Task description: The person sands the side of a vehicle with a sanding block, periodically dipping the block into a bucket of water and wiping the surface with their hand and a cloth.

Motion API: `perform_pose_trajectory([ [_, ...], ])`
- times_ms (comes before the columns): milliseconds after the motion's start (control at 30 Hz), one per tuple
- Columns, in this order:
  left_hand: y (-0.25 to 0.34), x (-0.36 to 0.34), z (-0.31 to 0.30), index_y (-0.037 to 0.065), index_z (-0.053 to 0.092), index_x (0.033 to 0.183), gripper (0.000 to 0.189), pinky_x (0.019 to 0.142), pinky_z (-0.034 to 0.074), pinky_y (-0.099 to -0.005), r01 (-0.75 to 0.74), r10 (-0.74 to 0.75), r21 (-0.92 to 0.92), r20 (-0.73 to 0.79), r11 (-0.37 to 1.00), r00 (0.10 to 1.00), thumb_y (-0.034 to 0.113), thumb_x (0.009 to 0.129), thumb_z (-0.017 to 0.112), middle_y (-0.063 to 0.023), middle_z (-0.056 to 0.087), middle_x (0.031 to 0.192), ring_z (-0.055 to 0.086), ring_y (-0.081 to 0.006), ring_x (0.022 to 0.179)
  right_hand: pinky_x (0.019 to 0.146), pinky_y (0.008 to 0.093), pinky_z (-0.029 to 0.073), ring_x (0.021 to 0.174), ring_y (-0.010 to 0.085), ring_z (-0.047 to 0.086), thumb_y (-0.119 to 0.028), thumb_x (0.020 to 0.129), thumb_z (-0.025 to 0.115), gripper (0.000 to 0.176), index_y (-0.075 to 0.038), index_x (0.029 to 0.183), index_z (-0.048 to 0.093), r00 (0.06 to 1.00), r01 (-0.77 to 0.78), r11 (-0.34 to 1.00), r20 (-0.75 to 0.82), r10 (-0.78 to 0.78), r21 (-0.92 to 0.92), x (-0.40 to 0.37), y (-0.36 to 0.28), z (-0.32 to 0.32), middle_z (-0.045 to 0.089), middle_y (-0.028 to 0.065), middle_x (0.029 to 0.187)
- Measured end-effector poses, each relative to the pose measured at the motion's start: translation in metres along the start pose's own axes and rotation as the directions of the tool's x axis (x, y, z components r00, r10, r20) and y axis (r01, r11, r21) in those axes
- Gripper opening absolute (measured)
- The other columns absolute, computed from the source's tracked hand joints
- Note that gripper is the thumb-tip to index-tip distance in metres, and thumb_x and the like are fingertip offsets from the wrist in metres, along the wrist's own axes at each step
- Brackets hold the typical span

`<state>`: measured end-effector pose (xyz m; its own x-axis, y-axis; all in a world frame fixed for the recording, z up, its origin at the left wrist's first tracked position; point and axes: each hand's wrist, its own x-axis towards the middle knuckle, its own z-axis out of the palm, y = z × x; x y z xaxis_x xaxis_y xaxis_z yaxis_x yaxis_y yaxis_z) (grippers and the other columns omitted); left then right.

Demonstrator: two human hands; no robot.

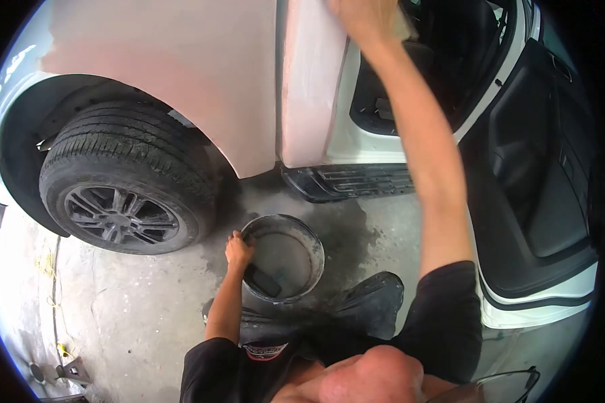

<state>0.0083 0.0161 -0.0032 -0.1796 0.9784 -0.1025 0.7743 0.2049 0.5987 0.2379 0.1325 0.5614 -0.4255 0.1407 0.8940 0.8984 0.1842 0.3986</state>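
Observation:
My left hand (238, 251) is closed on the left rim of a round bucket (318, 254), which stands on the floor before my knees. Cloudy grey water (282, 255) fills part of it, and a dark rectangular block (265, 281) lies at its near left side. High up, my right hand (366, 17) is at the pinkish-white body panel (312, 87) beside the open door frame. The top of the view cuts off its fingers, and a pale beige patch shows just to its right; I cannot tell whether the hand holds it.
A black tyre (124, 181) with a grey alloy wheel stands left of the bucket under the fender (181, 74). A black side step (349, 180) runs below the door opening. The open car door (538, 174) is at the right. Wet patches mark the concrete floor (134, 309).

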Motion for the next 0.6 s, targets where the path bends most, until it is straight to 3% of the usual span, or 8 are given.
perform_pose_trajectory([
  [67,-0.001,-0.004,0.001,0.004,0.052,0.122,0.056,0.096,0.053,-0.05,-0.003,0.003,-0.011,0.015,1.0,1.0,0.035,0.084,0.079,-0.0233,0.062,0.121,0.061,-0.0419,0.116,0.078,0.0523,0.046,0.1,0.0411,0.056,-0.031,0.09,0.07,0.045,-0.034,0.135,0.065,0.978,0.134,0.973,-0.132,-0.16,-0.186,-0.073,-0.027,0.004,0.054,0.0252,0.135],
  [133,-0.002,-0.003,0.001,0.004,0.052,0.121,0.055,0.096,0.053,-0.05,-0.014,0.014,-0.03,0.009,0.999,1.0,0.034,0.084,0.079,-0.0233,0.062,0.121,0.061,-0.0418,0.116,0.085,0.0511,0.048,0.105,0.0385,0.055,-0.026,0.088,0.071,0.057,-0.04,0.142,0.058,0.954,0.271,0.958,-0.109,-0.28,-0.094,-0.184,-0.034,0.03,0.047,0.0254,0.145],
  [233,-0.012,-0.004,0.008,0.004,0.053,0.121,0.054,0.096,0.053,-0.0501,-0.041,0.041,-0.02,-0.004,0.999,0.999,0.035,0.084,0.078,-0.0231,0.062,0.12,0.061,-0.0422,0.116,0.089,0.0558,0.05,0.108,0.0426,0.058,-0.025,0.095,0.061,0.052,-0.043,0.144,0.054,0.924,0.376,0.926,-0.057,-0.378,-0.039,-0.169,-0.018,0.02,0.047,0.0269,0.145],
  [333,-0.007,-0.005,0.003,0.003,0.054,0.12,0.054,0.096,0.053,-0.0499,-0.034,0.034,0.006,0.001,0.999,0.999,0.035,0.084,0.078,-0.0232,0.062,0.12,0.062,-0.0423,0.114,0.077,0.0518,0.047,0.102,0.0383,0.056,-0.03,0.089,0.071,0.058,-0.044,0.143,0.055,0.967,0.198,0.979,-0.157,-0.202,-0.044,-0.037,0.011,-0.005,0.051,0.0203,0.142],
  [367,-0.007,-0.002,0.005,0.003,0.054,0.12,0.054,0.095,0.053,-0.0499,-0.03,0.03,0.01,-0.005,0.999,1.0,0.035,0.084,0.078,-0.0233,0.062,0.12,0.062,-0.0424,0.114,0.095,0.0475,0.043,0.113,0.0347,0.051,-0.022,0.093,0.067,0.054,-0.024,0.147,0.055,0.991,0.048,0.996,-0.126,-0.038,0.07,0.003,0.003,-0.024,0.045,0.022,0.143],
  [433,-0.006,0.004,0.008,0.003,0.053,0.12,0.054,0.095,0.053,-0.0499,-0.032,0.032,0.012,-0.017,0.999,0.999,0.035,0.084,0.078,-0.0235,0.062,0.12,0.062,-0.0426,0.113,0.095,0.0492,0.043,0.114,0.0359,0.05,-0.023,0.094,0.066,0.055,-0.024,0.147,0.054,0.972,-0.053,0.995,-0.226,0.071,0.084,0.023,0.001,-0.015,0.045,0.0223,0.143],
  [500,-0.006,0.001,0.01,0.003,0.053,0.119,0.053,0.094,0.054,-0.0503,-0.038,0.038,0.008,-0.015,0.999,0.999,0.035,0.084,0.078,-0.0239,0.062,0.119,0.062,-0.0429,0.112,0.083,0.0518,0.048,0.105,0.0381,0.055,-0.03,0.088,0.072,0.058,-0.045,0.142,0.055,0.991,-0.018,0.999,-0.133,0.012,-0.045,-0.04,-0.013,-0.004,0.051,0.0187,0.141],
  [600,-0.005,-0.002,0.0,0.002,0.054,0.118,0.053,0.094,0.054,-0.0508,-0.047,0.046,-0.017,-0.009,0.999,0.999,0.035,0.084,0.078,-0.024,0.062,0.119,0.063,-0.043,0.111,0.091,0.0517,0.048,0.105,0.0372,0.056,-0.032,0.088,0.072,0.058,-0.043,0.143,0.055,0.971,0.191,0.981,-0.143,-0.193,-0.03,-0.185,-0.029,0.025,0.049,0.02,0.141],
])
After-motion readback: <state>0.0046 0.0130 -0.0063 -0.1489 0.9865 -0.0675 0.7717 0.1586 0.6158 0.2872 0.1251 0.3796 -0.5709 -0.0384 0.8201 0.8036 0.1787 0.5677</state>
